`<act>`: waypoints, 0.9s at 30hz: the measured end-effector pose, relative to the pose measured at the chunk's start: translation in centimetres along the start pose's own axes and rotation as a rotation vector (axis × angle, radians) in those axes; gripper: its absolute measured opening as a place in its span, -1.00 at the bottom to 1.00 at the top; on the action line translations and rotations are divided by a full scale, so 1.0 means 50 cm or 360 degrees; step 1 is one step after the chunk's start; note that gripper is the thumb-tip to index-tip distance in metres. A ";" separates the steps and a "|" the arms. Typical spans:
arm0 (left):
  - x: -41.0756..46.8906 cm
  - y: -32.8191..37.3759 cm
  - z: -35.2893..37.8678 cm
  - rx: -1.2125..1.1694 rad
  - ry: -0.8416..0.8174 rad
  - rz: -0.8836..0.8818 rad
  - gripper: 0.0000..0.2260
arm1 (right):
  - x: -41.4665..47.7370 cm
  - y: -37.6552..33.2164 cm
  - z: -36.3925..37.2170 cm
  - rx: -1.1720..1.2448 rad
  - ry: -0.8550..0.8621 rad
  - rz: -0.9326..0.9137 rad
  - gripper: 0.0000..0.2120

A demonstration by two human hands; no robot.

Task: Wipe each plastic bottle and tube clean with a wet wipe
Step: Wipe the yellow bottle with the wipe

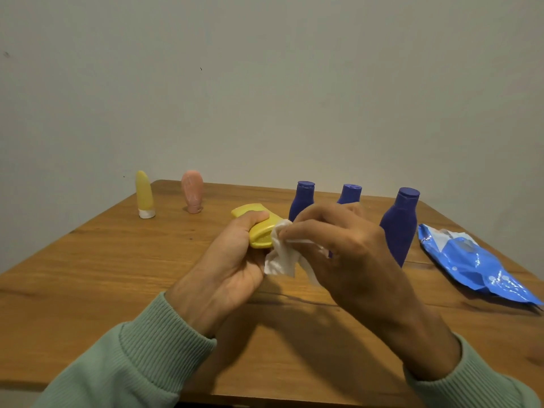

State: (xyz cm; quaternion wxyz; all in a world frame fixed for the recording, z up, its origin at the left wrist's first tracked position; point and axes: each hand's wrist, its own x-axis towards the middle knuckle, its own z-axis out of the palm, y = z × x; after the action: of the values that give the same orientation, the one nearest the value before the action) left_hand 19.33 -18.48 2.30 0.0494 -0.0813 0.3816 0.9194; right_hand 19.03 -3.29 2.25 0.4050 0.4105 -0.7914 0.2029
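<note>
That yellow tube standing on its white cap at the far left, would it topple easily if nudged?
Probably yes: the yellow tube stands tall on a small white cap, so a push near its tip would likely tip it over. It looks like soft plastic, so it may dent when squeezed rather than crack.

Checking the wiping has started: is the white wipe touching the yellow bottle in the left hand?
Touching. Head view shows the wipe lying over the yellow bottle at its end, no gap.

Two tubes (144, 194) stand left of three bottles (400, 225), a wipe pack (471, 260) rightmost.
</note>
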 end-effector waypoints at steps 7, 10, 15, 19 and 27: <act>-0.006 -0.018 -0.002 0.0100 -0.0102 -0.0018 -0.82 | -0.006 -0.024 0.011 -0.0002 0.0049 -0.0025 -0.81; -0.002 -0.020 0.002 0.0069 -0.0083 0.0020 -0.82 | -0.001 -0.012 0.003 -0.0040 0.0025 0.0029 -0.80; -0.001 -0.026 0.003 0.0072 -0.0029 0.0024 -0.84 | -0.005 -0.021 0.010 -0.0072 -0.0020 0.0048 -0.80; -0.007 -0.034 0.003 0.0134 -0.0004 -0.0036 -0.88 | -0.004 -0.018 0.007 -0.0028 -0.0130 -0.0002 -0.80; 0.000 -0.018 0.013 -0.0027 -0.0119 -0.0005 -0.91 | 0.015 0.018 -0.020 0.0125 -0.0131 0.0135 -0.81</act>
State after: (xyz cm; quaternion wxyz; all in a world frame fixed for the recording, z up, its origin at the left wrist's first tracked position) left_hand 19.40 -17.41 2.11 0.0643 -0.0480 0.3717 0.9249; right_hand 18.52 -2.49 3.45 0.3468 0.4001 -0.8155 0.2338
